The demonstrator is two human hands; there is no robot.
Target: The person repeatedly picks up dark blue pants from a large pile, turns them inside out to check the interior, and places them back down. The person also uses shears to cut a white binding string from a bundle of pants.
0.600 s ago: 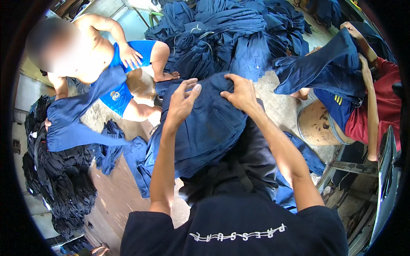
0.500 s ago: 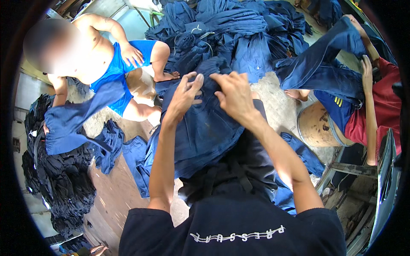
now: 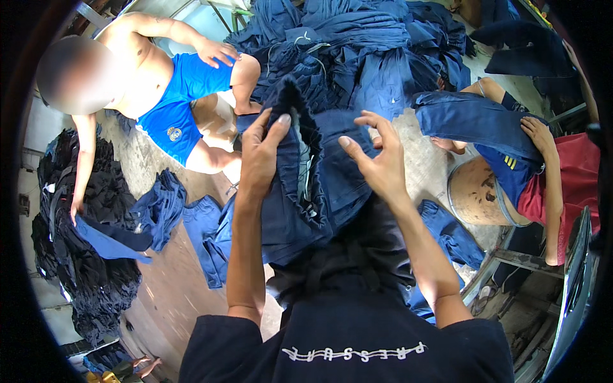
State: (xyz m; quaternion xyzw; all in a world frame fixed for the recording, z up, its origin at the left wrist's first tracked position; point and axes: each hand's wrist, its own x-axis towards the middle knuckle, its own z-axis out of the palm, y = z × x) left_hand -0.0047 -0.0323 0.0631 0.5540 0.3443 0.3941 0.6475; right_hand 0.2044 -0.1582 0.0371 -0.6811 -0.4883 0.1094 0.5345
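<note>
Across my lap lie dark blue trousers (image 3: 348,172) with a gathered waistband, which gapes and shows a pale lining inside. My left hand (image 3: 258,156) pinches the left edge of that waistband between thumb and fingers. On the other side my right hand (image 3: 383,156) is raised with its fingers spread and curved, holding nothing, close to the right part of the cloth. The lower part of the trousers bunches against my dark clothing.
A large heap of blue garments (image 3: 357,38) lies ahead. At left, a person in blue shorts (image 3: 169,115) reaches to a black garment pile (image 3: 83,255). At right, a person in red (image 3: 568,172) has blue cloth (image 3: 479,118) across the legs, beside a round drum (image 3: 479,191).
The trousers' waistband has come up and opened, gripped by my left hand. My right hand has moved right, fingers spreading. The left person lowered a blue piece; the right person's raised cloth came down.
</note>
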